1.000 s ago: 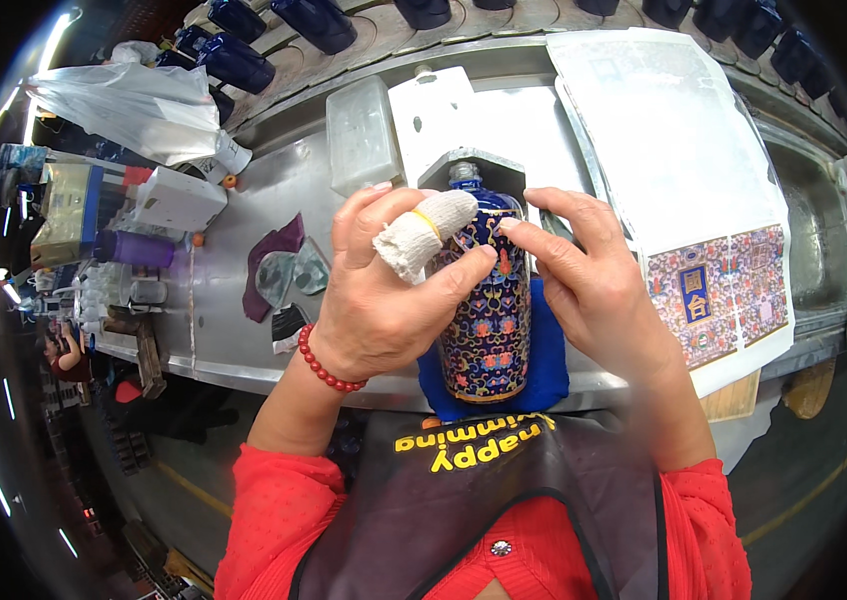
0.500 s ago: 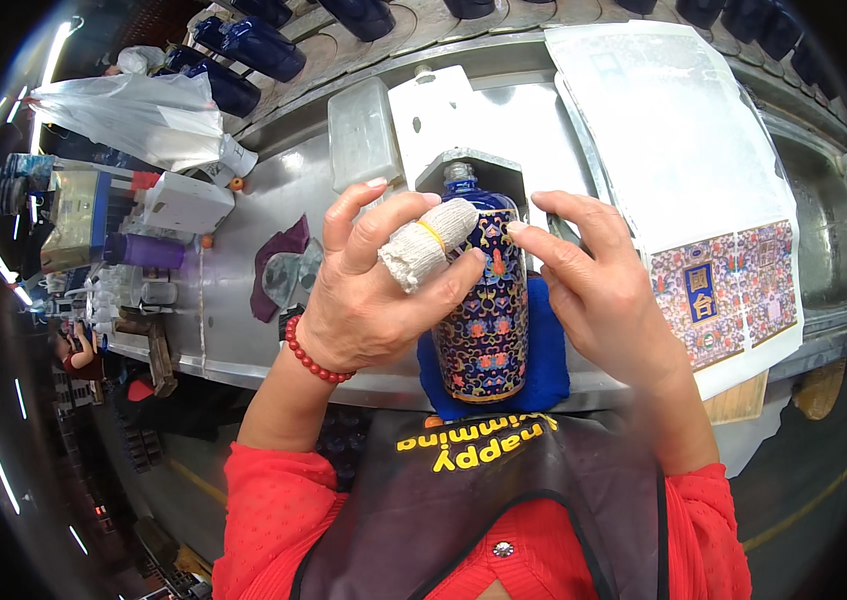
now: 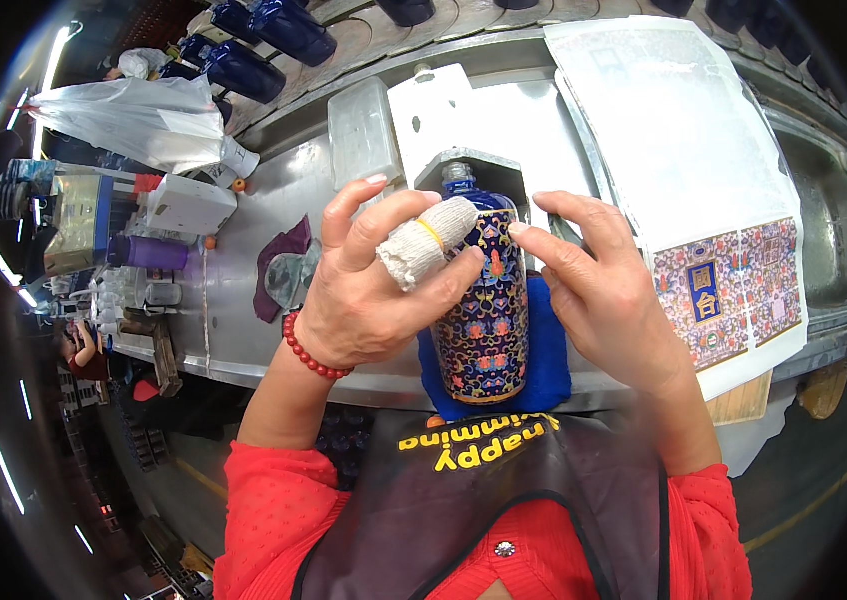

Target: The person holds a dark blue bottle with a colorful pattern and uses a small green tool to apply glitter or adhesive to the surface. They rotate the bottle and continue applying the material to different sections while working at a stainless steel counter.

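A dark blue bottle point(image 3: 489, 330) with a colourful floral pattern leans on a blue cloth point(image 3: 552, 345), its neck pointing away from me. My left hand point(image 3: 359, 300) touches the bottle's upper left side with its thumb and with a finger wrapped in a white knitted cover point(image 3: 422, 245), held by a yellow band. The other visible left fingers are spread and raised. At the upper right edge of the pattern rests one fingertip of my right hand point(image 3: 604, 290), whose other visible finger is stretched out. Behind the bottle stands an angled grey support point(image 3: 494, 163).
Right of the bottle lies a large white sheet point(image 3: 644, 130) with floral printed panels point(image 3: 729, 295), beside a metal basin point(image 3: 824, 220). A translucent plastic container point(image 3: 362, 125) and a purple cloth point(image 3: 279, 265) are on the left. Several blue bottles point(image 3: 294, 30) stand along the slatted conveyor behind.
The blue bottles on the conveyor behind have shifted to the right. My hands and the patterned bottle stay nearly in place.
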`<state>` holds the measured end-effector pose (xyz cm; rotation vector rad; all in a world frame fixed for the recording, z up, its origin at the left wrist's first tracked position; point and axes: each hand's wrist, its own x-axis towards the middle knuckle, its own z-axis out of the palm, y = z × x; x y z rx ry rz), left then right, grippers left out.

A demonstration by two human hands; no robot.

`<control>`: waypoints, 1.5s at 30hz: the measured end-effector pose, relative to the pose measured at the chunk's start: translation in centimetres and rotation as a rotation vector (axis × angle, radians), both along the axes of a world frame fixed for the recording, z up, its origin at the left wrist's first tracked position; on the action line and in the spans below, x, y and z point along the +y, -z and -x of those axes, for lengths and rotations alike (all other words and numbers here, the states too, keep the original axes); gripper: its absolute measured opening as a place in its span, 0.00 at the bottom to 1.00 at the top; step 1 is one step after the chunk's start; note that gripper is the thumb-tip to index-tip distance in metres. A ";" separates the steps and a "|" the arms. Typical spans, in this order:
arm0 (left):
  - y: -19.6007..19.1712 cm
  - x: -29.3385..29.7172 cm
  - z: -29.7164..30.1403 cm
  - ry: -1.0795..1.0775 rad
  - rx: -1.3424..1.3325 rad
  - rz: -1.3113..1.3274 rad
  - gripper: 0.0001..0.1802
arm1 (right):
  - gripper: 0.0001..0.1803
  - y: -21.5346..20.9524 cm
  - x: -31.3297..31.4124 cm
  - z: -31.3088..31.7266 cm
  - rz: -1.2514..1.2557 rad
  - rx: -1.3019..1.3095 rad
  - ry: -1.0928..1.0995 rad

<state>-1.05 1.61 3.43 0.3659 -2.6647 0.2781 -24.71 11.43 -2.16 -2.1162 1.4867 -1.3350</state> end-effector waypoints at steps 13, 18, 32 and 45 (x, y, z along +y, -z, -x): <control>0.3 -0.5 -0.3 0.018 0.045 -0.017 0.13 | 0.28 0.0 0.1 0.1 -0.003 0.006 0.004; 0.2 -0.7 -0.1 -0.005 0.159 -0.248 0.19 | 0.30 0.0 0.0 0.1 0.004 0.008 -0.010; 2.4 0.0 -1.1 -0.087 0.190 -0.073 0.24 | 0.24 -0.7 -0.6 -1.4 0.097 0.258 0.009; 2.9 0.2 -1.7 -0.109 0.236 -0.129 0.29 | 0.24 -1.8 -1.5 -1.1 0.124 0.331 0.083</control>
